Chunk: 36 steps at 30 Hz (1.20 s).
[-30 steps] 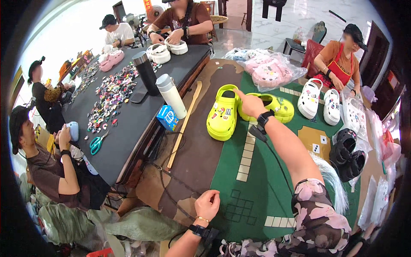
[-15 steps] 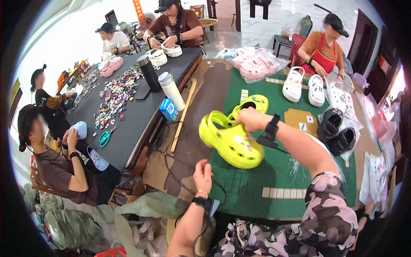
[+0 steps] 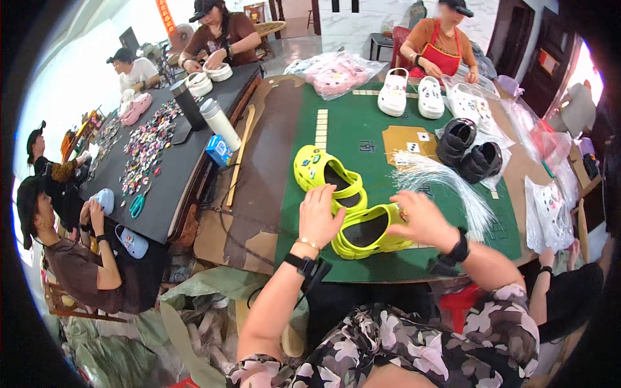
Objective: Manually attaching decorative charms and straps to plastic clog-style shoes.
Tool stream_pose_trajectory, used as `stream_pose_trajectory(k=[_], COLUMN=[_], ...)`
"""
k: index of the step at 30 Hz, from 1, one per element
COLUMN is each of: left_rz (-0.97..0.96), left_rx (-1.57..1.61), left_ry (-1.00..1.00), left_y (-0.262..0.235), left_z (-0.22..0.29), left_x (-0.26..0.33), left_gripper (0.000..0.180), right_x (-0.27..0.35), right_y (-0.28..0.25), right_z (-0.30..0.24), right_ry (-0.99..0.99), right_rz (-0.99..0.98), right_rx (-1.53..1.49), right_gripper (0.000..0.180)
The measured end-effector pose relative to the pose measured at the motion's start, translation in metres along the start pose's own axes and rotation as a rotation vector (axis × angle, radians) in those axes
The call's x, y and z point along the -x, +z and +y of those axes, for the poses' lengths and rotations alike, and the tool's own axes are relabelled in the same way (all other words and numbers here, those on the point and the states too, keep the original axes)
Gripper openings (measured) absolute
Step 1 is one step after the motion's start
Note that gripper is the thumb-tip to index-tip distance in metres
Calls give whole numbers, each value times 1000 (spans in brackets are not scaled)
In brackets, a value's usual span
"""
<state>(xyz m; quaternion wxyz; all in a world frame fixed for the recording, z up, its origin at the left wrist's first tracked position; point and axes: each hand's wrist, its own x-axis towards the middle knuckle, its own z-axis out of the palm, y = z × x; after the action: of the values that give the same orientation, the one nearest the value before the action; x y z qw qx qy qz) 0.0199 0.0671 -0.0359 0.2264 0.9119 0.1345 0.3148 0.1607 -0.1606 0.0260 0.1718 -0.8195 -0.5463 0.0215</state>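
Two yellow-green clogs rest on the green table in front of me. The farther clog [image 3: 313,167] points its toe away to the left and carries small colourful charms. Its heel end is near my left hand [image 3: 321,213], whose fingers are loosely stretched beside the heel strap, apparently holding nothing. The nearer clog [image 3: 362,246] lies sideways, its opening facing up and its heel toward my left hand. My right hand [image 3: 424,220] is over its toe end, thumb near the opening, gripping it; the hand covers most of the toe.
White cords [image 3: 453,187] and black shoes [image 3: 460,142] lie to the right. White clogs [image 3: 392,94] and bagged pink clogs [image 3: 336,74] stand at the back. On the dark table at left are loose charms [image 3: 145,152], a white bottle [image 3: 218,123] and scissors [image 3: 138,203]. Several people sit around.
The lifted clog has come down onto the table, beside the other, turned with its toe to the right. My left hand has moved up to the clogs. The view has shifted.
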Motion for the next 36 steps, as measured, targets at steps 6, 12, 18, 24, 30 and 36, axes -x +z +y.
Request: stream_pose_trajectory(k=[6, 12, 18, 24, 30, 36], left_rz=[-392, -297, -402, -473, -303, -261], left_rx=[-130, 128, 388, 225, 251, 338], left_ry=[-167, -188, -283, -102, 14, -45], left_y=[28, -20, -66, -54, -46, -40], left_z=[10, -5, 0, 23, 31, 35], left_x=[-35, -3, 39, 39, 49, 42], left_gripper=[36, 40, 38, 29, 24, 25], right_x=[7, -2, -11, -49, -6, 33], right_y=[29, 41, 9, 29, 23, 27], right_z=[-42, -20, -9, 7, -1, 15], right_ry=[209, 37, -222, -312, -181, -385], right_rz=[191, 106, 314, 245, 312, 79], right_rx=[79, 245, 248, 46, -167, -27], right_gripper=[63, 16, 20, 31, 39, 26])
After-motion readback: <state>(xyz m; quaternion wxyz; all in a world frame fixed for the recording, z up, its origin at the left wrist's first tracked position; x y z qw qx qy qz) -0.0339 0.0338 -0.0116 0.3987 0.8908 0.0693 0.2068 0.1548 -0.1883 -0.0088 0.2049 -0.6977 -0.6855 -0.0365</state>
